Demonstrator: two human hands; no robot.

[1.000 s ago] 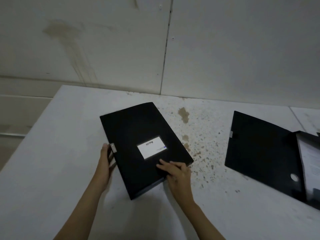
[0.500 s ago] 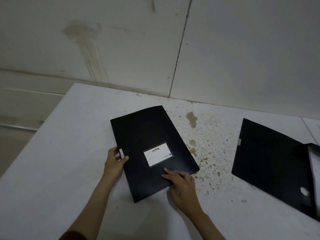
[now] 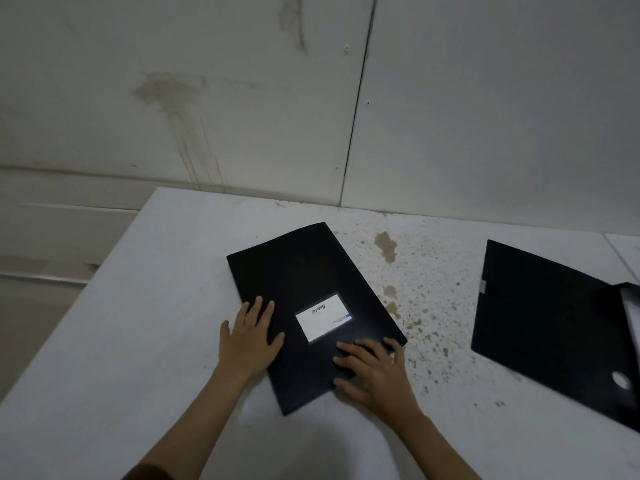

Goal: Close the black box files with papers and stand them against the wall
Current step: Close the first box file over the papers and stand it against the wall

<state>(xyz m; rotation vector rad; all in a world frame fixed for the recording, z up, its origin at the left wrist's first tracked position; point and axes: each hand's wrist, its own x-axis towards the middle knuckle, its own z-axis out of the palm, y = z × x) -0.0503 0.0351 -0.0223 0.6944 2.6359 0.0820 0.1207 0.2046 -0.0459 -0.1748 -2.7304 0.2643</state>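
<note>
A closed black box file (image 3: 304, 278) with a white label (image 3: 323, 317) lies flat on the white table (image 3: 138, 323), turned at an angle. My left hand (image 3: 251, 336) lies flat on its left edge, fingers spread, covering the clasp. My right hand (image 3: 375, 370) presses flat on its near right corner. A second black box file (image 3: 547, 320) lies open at the right, its cover flat on the table and white papers (image 3: 635, 313) showing at the frame edge.
The stained wall (image 3: 242, 98) rises behind the table's far edge. Brown stains and speckles (image 3: 386, 245) mark the tabletop between the two files. The table's left edge drops off toward a lower ledge (image 3: 52, 244).
My left hand has moved from gripping the clasp at the file's left edge to lying flat on top of it. My right hand spread flat on the near corner. The view shifted left.
</note>
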